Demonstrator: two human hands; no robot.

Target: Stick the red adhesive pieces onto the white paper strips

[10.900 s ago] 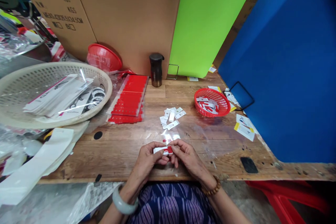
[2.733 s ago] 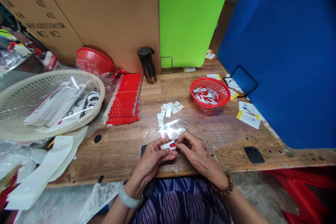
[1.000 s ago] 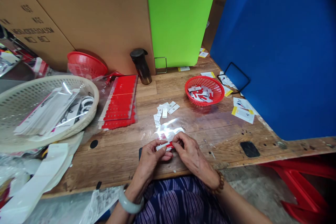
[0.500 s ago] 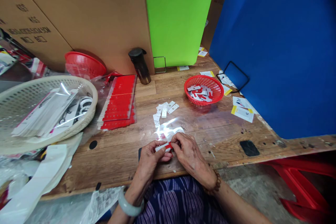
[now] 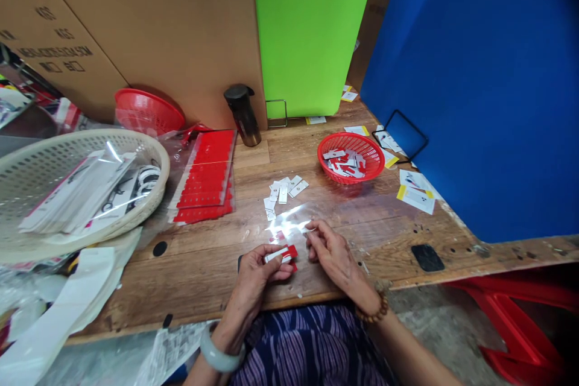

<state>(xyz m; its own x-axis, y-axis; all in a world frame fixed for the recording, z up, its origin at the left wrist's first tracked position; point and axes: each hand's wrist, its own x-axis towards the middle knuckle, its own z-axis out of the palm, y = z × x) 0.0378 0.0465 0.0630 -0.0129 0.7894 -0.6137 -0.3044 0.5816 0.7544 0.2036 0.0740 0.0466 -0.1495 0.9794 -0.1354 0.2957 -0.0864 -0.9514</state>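
My left hand [image 5: 265, 268] grips a small white card [image 5: 277, 256] between thumb and fingers; a red tab [image 5: 292, 251] sticks out at its right end. To its right, my right hand [image 5: 332, 256] is apart from the card, fingers loosely bent and separated, with nothing visible in them. Its fingertips are over a shiny clear plastic sheet [image 5: 292, 220] on the table. Just beyond lie several small white cards [image 5: 283, 193] in a loose pile. A red basket [image 5: 378, 170] farther right holds many white and red pieces.
Red perforated sheets [image 5: 208, 169] lie left of the pile, beside a cream basket [image 5: 163, 178] of printed cards. A dark bottle [image 5: 244, 114] stands at the back against cardboard. Green [image 5: 312, 30] and blue [image 5: 465, 102] panels bound the table [image 5: 194, 277]. A red stool [image 5: 511, 313] is at right.
My right hand has come away from the card and moved right, its fingers parting. The card stays in my left hand, its red end now uncovered.
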